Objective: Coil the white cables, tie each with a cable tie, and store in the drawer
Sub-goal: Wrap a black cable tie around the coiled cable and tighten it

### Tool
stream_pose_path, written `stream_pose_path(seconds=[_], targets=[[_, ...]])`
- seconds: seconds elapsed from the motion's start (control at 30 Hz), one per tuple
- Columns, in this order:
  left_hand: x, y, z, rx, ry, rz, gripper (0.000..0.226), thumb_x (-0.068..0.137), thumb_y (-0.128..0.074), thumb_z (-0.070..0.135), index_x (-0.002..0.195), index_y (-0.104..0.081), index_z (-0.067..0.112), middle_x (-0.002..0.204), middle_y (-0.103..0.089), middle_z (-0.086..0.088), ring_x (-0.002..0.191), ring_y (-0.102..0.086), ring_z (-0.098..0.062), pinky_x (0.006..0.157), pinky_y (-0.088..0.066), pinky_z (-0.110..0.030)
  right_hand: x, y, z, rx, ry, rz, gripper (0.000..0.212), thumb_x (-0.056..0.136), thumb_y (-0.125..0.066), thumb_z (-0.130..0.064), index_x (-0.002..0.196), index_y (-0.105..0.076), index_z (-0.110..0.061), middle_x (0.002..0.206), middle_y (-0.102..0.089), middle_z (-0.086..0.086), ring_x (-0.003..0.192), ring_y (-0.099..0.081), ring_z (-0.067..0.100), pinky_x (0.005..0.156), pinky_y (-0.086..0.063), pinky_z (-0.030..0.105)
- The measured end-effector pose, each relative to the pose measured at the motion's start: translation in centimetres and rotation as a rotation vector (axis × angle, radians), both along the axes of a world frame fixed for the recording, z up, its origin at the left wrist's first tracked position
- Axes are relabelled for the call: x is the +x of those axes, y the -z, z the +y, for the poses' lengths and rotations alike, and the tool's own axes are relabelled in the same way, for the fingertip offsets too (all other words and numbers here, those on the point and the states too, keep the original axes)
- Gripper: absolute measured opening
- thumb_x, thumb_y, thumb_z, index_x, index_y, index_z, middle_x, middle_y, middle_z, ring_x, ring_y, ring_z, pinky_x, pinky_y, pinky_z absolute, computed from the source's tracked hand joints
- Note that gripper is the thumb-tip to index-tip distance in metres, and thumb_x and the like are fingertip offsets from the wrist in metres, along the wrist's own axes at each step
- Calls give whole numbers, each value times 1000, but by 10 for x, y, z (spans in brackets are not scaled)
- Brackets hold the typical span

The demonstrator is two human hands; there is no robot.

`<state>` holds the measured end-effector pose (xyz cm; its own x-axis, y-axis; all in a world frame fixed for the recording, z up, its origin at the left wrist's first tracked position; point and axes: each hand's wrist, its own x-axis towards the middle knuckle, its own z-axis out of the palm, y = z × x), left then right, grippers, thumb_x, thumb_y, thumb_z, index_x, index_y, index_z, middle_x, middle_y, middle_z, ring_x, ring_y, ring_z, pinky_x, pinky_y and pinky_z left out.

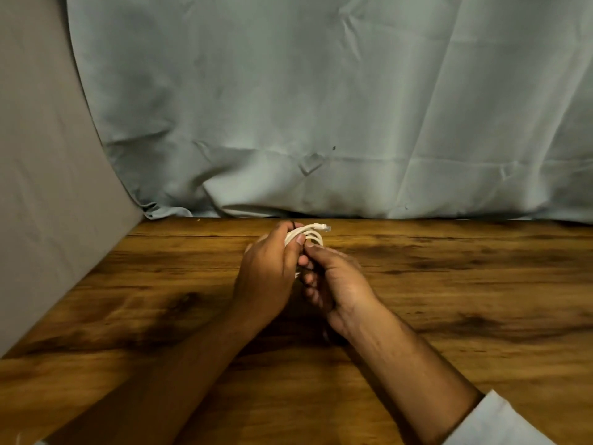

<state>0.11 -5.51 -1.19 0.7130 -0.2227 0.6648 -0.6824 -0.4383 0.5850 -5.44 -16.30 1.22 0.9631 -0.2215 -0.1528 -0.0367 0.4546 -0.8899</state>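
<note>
A coiled white cable [310, 235] with a clear plug at its end is held above the far middle of the wooden table [128, 316]. My left hand [268, 274] grips the coil, its fingers curled round the loops. A thin black cable tie [293, 224] shows as a dark line near the left fingertips. My right hand [333, 281] is against the coil from the right, its thumb and fingertips pinching at the loops. Most of the coil is hidden behind both hands. No drawer is in view.
A pale grey-green cloth [321, 107] hangs as a backdrop along the table's far edge. A beige panel [38, 187] stands along the left side.
</note>
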Motion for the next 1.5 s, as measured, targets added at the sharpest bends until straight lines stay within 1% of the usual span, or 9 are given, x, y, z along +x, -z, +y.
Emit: stream_pose_path(seconds=[0.17,0.3,0.43,0.6,0.7,0.9,1.03,1.23,1.5], targets=[[9,-2,12,110,-139,-45,30,103,-36,40,105,-58,20,88,-67,-4,85,-62,-29,80,-49,-48,-3,-11,-12,46,-17,-81,10,103,-56,-10,98,-65,-12,66,-72,2,38,-55,6,34,-42,16],[15,-3,20,199,-218,-49,28,102,-38,36,104,-60,19,89,-68,-7,87,-61,-33,79,-48,-46,-7,-20,-19,243,-148,-197,26,107,-44,-17,103,-68,-7,80,-77,6,51,-67,11,44,-53,21],[16,-4,22,256,-235,-55,27,101,-38,35,105,-60,20,88,-67,-6,87,-60,-32,78,-46,-44,-5,-20,-22,48,-79,-322,19,101,-57,-7,117,-67,-5,101,-79,11,64,-74,13,53,-58,22],[14,-3,21,335,-248,-63,17,105,-46,30,106,-60,21,90,-67,-5,89,-58,-30,77,-35,-39,-4,-24,-25,-250,229,-452,20,98,-67,-13,108,-74,3,72,-67,1,49,-52,9,44,-43,20],[15,-4,23,352,-262,-51,19,106,-45,31,107,-60,21,92,-69,-5,90,-58,-30,80,-37,-40,-7,-33,-33,-284,309,-503,16,99,-67,-15,106,-78,-6,90,-74,3,54,-53,9,45,-44,20],[13,-5,22,368,-265,-65,23,107,-41,34,113,-60,22,89,-64,1,85,-53,-22,78,-33,-36,-11,-43,-35,-173,296,-575,22,101,-63,-14,118,-72,-3,101,-79,15,65,-73,17,50,-58,23],[13,-6,23,383,-265,-39,24,107,-39,35,112,-59,23,89,-64,1,87,-56,-23,80,-39,-39,-15,-51,-35,-135,304,-623,26,107,-52,-15,125,-67,-3,92,-77,12,67,-74,17,54,-60,25],[12,-5,24,380,-274,-52,22,107,-39,35,108,-59,25,84,-56,6,83,-53,-21,76,-33,-36,-19,-58,-43,-119,285,-597,16,102,-60,-8,113,-70,-5,79,-75,8,58,-68,14,48,-54,22],[15,-1,24,348,-264,-75,23,106,-40,35,109,-60,24,88,-65,1,86,-56,-23,80,-39,-39,-18,-57,-40,-75,155,-539,17,94,-66,2,110,-72,-1,88,-78,13,77,-77,22,69,-64,27]])
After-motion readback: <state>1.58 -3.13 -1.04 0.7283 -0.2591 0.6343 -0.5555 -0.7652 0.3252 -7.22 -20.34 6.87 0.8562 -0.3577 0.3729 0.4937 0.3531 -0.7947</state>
